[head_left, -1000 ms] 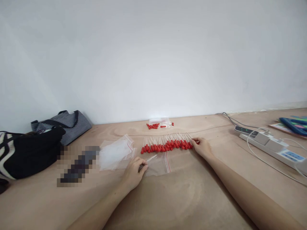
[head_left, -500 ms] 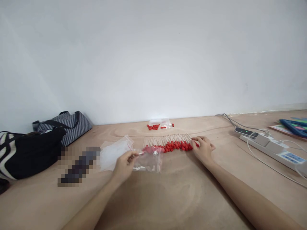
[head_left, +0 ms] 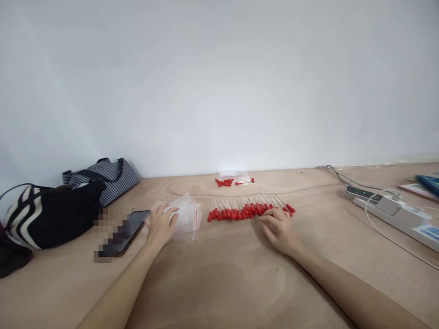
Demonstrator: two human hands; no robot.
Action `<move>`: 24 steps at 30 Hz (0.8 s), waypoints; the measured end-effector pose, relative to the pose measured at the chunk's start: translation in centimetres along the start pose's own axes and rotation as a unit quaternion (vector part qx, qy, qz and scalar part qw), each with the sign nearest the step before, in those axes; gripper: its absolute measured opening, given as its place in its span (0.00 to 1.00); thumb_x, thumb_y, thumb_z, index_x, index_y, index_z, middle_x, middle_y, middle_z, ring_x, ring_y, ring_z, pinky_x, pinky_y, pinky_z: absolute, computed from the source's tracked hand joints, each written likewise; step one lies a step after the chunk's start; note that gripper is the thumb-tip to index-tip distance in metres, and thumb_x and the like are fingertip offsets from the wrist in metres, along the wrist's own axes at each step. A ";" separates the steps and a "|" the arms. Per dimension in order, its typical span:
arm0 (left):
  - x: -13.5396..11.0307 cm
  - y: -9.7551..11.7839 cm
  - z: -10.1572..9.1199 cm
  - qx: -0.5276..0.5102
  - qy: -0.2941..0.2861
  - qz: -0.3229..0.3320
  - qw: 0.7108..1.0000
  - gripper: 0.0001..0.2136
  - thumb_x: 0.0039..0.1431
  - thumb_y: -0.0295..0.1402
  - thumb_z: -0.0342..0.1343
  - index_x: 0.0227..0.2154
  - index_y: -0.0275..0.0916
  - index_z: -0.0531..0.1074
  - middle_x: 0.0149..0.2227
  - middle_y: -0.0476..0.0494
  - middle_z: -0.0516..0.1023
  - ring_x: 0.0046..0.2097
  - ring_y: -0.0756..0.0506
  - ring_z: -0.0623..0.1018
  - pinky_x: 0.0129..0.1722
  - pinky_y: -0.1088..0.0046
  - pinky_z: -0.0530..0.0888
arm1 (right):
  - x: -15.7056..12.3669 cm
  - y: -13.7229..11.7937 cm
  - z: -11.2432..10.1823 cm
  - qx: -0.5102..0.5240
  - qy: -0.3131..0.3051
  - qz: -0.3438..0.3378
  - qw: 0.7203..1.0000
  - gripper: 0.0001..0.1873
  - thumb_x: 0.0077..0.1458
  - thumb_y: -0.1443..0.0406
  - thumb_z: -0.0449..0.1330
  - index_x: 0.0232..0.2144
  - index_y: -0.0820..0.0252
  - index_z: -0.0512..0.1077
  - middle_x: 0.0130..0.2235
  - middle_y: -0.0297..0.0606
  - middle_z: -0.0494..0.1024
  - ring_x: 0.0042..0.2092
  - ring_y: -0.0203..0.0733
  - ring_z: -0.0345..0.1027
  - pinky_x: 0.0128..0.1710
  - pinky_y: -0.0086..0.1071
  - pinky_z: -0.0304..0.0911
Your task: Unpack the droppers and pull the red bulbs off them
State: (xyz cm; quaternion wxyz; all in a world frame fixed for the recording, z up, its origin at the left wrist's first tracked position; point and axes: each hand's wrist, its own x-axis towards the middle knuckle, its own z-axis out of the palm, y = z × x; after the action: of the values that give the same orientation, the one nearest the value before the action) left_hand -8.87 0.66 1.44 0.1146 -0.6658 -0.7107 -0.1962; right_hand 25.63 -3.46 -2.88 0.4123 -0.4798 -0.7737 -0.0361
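Observation:
A row of thin droppers with red bulbs (head_left: 247, 209) lies across the wooden table (head_left: 222, 283). My right hand (head_left: 278, 229) rests just in front of the row's right part, fingers curled and touching the red bulbs. My left hand (head_left: 161, 226) lies flat with fingers spread on a pile of clear zip bags (head_left: 185, 218) left of the row. Nothing is held in either hand as far as I can see.
A small clear bag with loose red bulbs (head_left: 233, 179) sits by the wall. A phone (head_left: 128, 228) lies left of the bags, beside a black bag (head_left: 51, 214) and a striped bag (head_left: 106, 176). A power strip with cables (head_left: 394, 208) is at the right.
My left hand carried a clear bag leftward and set it down on the pile. My right hand slid from the row's right end to its front. The view shifted slightly.

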 end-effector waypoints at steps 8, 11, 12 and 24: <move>-0.9 2.0 1.8 0.020 -0.211 0.041 0.976 0.23 0.58 0.45 0.37 0.56 0.48 0.55 0.60 0.39 0.53 0.60 0.33 0.52 0.52 0.45 0.51 | -0.5 -1.5 -1.3 0.069 -0.198 -0.066 0.976 0.19 0.55 0.55 0.50 0.46 0.53 0.67 0.45 0.42 0.70 0.47 0.45 0.61 0.47 0.43 0.52; -0.1 1.5 2.3 0.011 -0.187 0.052 0.981 0.22 0.57 0.46 0.39 0.54 0.48 0.58 0.59 0.38 0.56 0.59 0.33 0.55 0.51 0.47 0.53 | -0.6 -1.7 -1.4 0.059 -0.241 -0.061 0.967 0.24 0.53 0.52 0.51 0.50 0.54 0.64 0.50 0.43 0.67 0.51 0.48 0.58 0.50 0.46 0.49; 0.1 1.4 2.3 0.009 -0.171 0.055 0.984 0.22 0.58 0.45 0.38 0.53 0.47 0.60 0.58 0.37 0.57 0.59 0.34 0.56 0.51 0.48 0.54 | -0.6 -1.8 -1.4 0.057 -0.252 -0.055 0.964 0.24 0.53 0.52 0.51 0.50 0.54 0.64 0.51 0.44 0.66 0.52 0.48 0.57 0.51 0.46 0.48; -4.0 5.5 0.6 -0.190 -0.002 0.329 0.925 0.13 0.58 0.35 0.43 0.41 0.41 0.71 0.44 0.42 0.71 0.48 0.44 0.69 0.48 0.64 0.65 | -0.4 -1.8 -1.4 0.057 -0.255 -0.053 0.964 0.24 0.54 0.52 0.50 0.50 0.55 0.64 0.51 0.44 0.67 0.52 0.47 0.58 0.51 0.44 0.50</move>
State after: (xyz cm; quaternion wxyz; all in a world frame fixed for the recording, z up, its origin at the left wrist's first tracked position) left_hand -3.02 -2.49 -0.11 0.0427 -0.8716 -0.4015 -0.2778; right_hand 25.16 -5.35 -1.68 0.2251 -0.4071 -0.8784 0.1095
